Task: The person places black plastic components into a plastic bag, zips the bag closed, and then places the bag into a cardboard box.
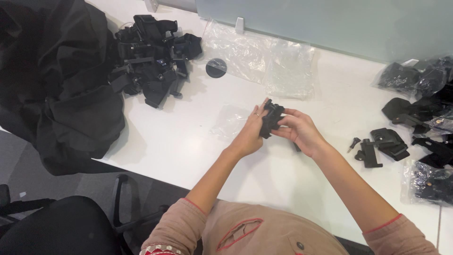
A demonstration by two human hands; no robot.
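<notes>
Bench (pixel 198 151): white, carried everything; black bag (pixel 61 94) slumped over the left edge.
Pile of black clips and straps (pixel 151 52): heaped near the far left corner, just beside the bag.
Clear plastic bags (pixel 264 59): lay flat along the far edge, empty as far as visible; another thin one (pixel 231 120) just left of the hands.
Bagged black parts (pixel 424 80): crowded the right edge, some sealed, some loose.
Loose mount plate (pixel 384 144): near the right edge, small black screw (pixel 353 142) just beside it.
Black clip mount (pixel 271 119): held above the middle of the bench, between both hands, not touching the surface.
Left hand (pixel 250 132): fingers half curled against the mount's left side, thumb hidden; grasping.
Right hand (pixel 299 130): fingers pinched closed on the mount's right side; grasping.
Risk, judged: small part could slip from the pinch and drop to the bench or off the near edge; cause, a two-hand grip on a small, smooth piece.
Risk, judged: screw could roll or get lost among the dark parts; cause, lying loose and unbagged.
</notes>
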